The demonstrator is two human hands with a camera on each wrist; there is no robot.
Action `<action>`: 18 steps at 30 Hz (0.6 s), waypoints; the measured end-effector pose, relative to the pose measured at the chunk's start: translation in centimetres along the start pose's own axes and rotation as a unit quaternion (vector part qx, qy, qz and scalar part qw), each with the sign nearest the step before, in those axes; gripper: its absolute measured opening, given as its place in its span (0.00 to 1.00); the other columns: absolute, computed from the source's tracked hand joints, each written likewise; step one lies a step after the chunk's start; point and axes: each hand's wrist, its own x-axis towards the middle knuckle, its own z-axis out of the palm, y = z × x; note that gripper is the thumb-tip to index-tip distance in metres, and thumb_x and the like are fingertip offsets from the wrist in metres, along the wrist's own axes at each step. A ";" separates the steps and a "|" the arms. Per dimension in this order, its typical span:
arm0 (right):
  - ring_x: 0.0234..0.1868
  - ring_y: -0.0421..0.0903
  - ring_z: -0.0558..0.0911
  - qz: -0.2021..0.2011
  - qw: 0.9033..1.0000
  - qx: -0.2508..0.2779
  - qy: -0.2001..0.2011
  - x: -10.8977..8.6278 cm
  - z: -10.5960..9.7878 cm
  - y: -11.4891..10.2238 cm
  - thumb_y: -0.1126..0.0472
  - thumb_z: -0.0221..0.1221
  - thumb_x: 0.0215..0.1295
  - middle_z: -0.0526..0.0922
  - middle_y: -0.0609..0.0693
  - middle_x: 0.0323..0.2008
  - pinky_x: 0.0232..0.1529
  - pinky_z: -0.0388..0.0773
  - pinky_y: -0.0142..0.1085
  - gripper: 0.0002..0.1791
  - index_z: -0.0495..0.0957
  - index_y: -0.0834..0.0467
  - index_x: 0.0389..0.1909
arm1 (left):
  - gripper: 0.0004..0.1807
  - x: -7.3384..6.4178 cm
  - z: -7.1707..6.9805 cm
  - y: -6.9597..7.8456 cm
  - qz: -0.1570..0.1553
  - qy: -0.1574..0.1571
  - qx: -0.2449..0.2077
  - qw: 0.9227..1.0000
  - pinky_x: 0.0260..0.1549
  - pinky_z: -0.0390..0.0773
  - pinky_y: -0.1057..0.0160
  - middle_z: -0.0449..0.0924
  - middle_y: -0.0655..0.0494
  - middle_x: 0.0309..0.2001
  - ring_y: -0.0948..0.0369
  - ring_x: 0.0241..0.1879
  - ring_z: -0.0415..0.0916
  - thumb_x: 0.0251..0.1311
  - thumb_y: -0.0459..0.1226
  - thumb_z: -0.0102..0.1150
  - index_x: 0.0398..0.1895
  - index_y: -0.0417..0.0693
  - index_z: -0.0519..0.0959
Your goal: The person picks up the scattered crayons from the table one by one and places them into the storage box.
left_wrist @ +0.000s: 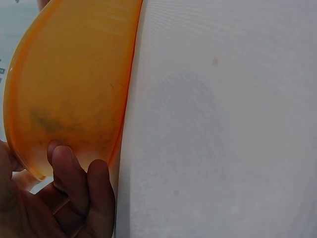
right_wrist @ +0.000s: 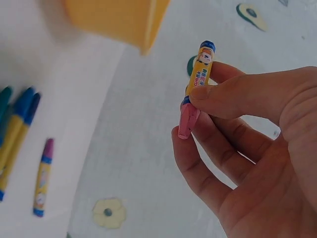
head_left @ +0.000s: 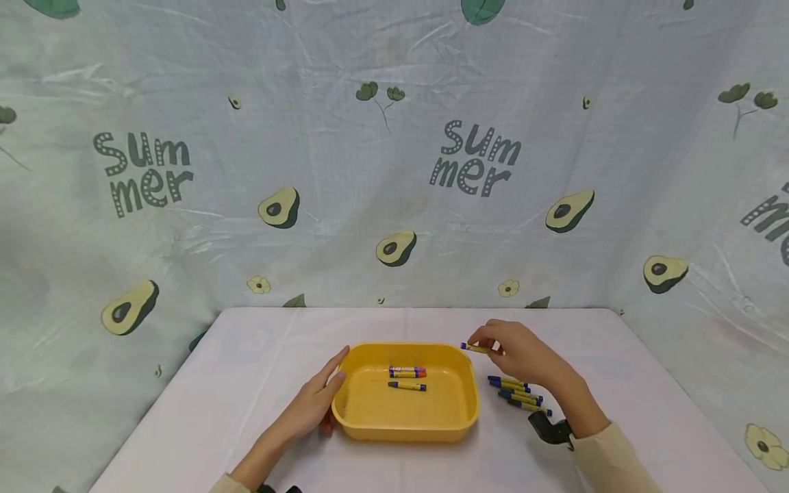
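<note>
While your left hand grips yellow tray by left end, your right hand pinches pink crayon.

Head view bright, evenly lit; glare patches on the wall sheet; soft shadow beside the tray. Wrist views dimmer, greyish. Right wrist: pinched crayon fairly sharp, loose crayons blurred.
</note>
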 end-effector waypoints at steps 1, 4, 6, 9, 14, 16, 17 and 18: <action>0.40 0.38 0.80 -0.004 1.000 -0.004 -0.002 0.4 0.0 -0.4 0.72 0.63 0.66 0.85 0.42 0.40 0.42 0.83 0.30 0.16 0.86 0.49 0.48 | 0.31 0.0 0.0 0.0 0.000 0.000 0.000 1.000 0.18 0.77 0.61 0.71 0.53 0.16 0.57 0.13 0.70 0.83 0.49 0.39 0.84 0.63 0.50; 0.40 0.38 0.80 -0.020 1.000 -0.013 -0.010 1.7 -0.1 -1.8 0.72 0.64 0.66 0.85 0.42 0.40 0.44 0.84 0.30 0.17 0.86 0.49 0.48 | 0.31 -0.1 0.0 0.0 0.003 0.001 -0.002 1.000 0.18 0.77 0.61 0.71 0.53 0.16 0.57 0.13 0.70 0.83 0.48 0.39 0.84 0.62 0.50; 0.40 0.38 0.80 -0.027 0.999 -0.013 -0.017 2.5 -0.3 -2.7 0.72 0.64 0.66 0.84 0.43 0.41 0.44 0.84 0.30 0.17 0.87 0.49 0.48 | 0.31 -0.1 0.0 -0.1 0.004 0.000 -0.004 1.000 0.19 0.77 0.61 0.70 0.53 0.16 0.58 0.13 0.70 0.83 0.49 0.39 0.84 0.61 0.50; 0.41 0.39 0.80 -0.034 0.999 -0.007 -0.029 3.7 -0.4 -4.1 0.73 0.64 0.66 0.84 0.43 0.42 0.44 0.84 0.30 0.17 0.87 0.49 0.48 | 0.31 0.0 0.0 -0.1 0.007 0.000 -0.004 1.000 0.20 0.77 0.61 0.71 0.53 0.16 0.58 0.13 0.69 0.83 0.48 0.38 0.85 0.61 0.50; 0.41 0.40 0.81 -0.048 0.998 -0.001 -0.051 5.7 0.0 -5.9 0.73 0.62 0.65 0.85 0.44 0.44 0.46 0.84 0.31 0.18 0.87 0.49 0.48 | 0.31 0.0 -0.1 -0.2 0.008 0.000 0.001 1.000 0.20 0.77 0.62 0.71 0.53 0.16 0.59 0.13 0.69 0.84 0.48 0.38 0.85 0.61 0.50; 0.41 0.39 0.80 -0.056 0.997 -0.001 -0.057 6.5 0.4 -6.4 0.73 0.61 0.65 0.85 0.43 0.43 0.46 0.84 0.31 0.19 0.87 0.49 0.48 | 0.31 0.0 -0.1 -0.3 0.007 -0.002 0.001 1.000 0.18 0.76 0.62 0.71 0.53 0.16 0.59 0.13 0.69 0.84 0.48 0.38 0.85 0.61 0.50; 0.41 0.38 0.80 -0.064 0.996 -0.002 -0.061 6.8 0.6 -6.7 0.73 0.61 0.65 0.85 0.42 0.43 0.47 0.83 0.31 0.19 0.87 0.49 0.48 | 0.31 0.0 -0.1 -0.3 0.007 -0.003 0.001 1.000 0.18 0.76 0.62 0.71 0.53 0.16 0.59 0.12 0.69 0.84 0.48 0.38 0.85 0.61 0.50; 0.41 0.39 0.80 -0.076 0.995 -0.001 -0.065 7.2 0.9 -6.9 0.73 0.60 0.65 0.85 0.43 0.42 0.47 0.83 0.31 0.18 0.87 0.50 0.48 | 0.31 0.0 -0.1 -0.3 0.007 -0.003 0.001 1.000 0.17 0.76 0.62 0.71 0.53 0.16 0.59 0.12 0.69 0.84 0.48 0.38 0.85 0.61 0.50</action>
